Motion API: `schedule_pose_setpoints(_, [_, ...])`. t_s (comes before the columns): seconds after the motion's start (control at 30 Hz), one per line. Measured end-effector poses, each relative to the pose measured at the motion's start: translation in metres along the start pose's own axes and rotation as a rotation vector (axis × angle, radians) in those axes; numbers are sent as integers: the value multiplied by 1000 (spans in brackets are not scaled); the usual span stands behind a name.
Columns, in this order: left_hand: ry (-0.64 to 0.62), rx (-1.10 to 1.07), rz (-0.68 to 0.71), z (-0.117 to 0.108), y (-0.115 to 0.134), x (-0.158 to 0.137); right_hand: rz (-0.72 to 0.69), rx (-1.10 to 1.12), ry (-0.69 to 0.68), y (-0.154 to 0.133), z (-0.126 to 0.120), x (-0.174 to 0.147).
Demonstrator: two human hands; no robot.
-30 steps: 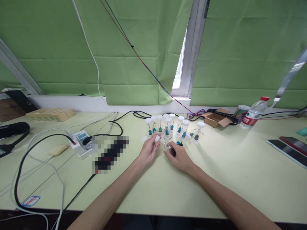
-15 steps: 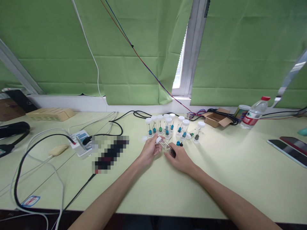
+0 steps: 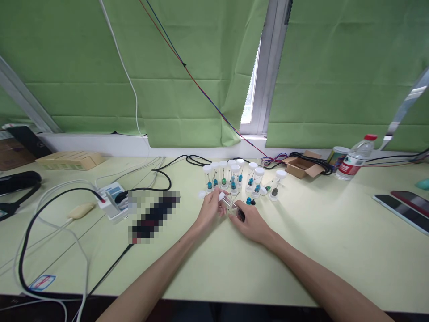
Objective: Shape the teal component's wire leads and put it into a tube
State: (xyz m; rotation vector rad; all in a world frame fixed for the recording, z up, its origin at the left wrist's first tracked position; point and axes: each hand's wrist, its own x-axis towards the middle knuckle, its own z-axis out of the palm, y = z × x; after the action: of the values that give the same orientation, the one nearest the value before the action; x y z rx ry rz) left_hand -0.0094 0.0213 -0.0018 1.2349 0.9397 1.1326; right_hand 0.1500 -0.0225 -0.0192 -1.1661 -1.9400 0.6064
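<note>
Between my two hands a clear tube (image 3: 229,203) with a white cap lies tilted, its cap toward the left. My left hand (image 3: 210,209) has its fingers closed at the white cap. Wrapped round the other end is my right hand (image 3: 250,222), and a dark piece shows inside the tube there. Just beyond my hands stand several clear capped tubes (image 3: 224,175) holding blue or green pieces on thin stems. One tube (image 3: 276,185) at the right holds a dark piece. Small blue and black pieces (image 3: 250,201) lie near my right fingers. A loose white cap (image 3: 202,194) rests left of my left hand.
Left of my arms are a white power strip (image 3: 115,203), black and white cables, and a pixelated dark object (image 3: 156,217). An open cardboard box (image 3: 301,168) and a water bottle (image 3: 355,158) stand at the back right. Two phones (image 3: 402,212) lie at the right.
My left hand and the tube's white cap have shifted very slightly. Both hands keep hold of the tube, and the standing tubes are unmoved.
</note>
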Motion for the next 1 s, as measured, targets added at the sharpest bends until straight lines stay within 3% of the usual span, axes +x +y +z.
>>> schedule_pose_setpoints(0.3, [-36,57,71,4,2,-7,-31,16,4,-1,-1,0])
schedule_pose_setpoints(0.47, [-39,207,97,6,3,-7,-28,18,-7,-2,-1,-1])
schedule_pose_setpoints(1.0, [49,512,272,5,6,-10,-7,-25,-39,-4,-2,-2])
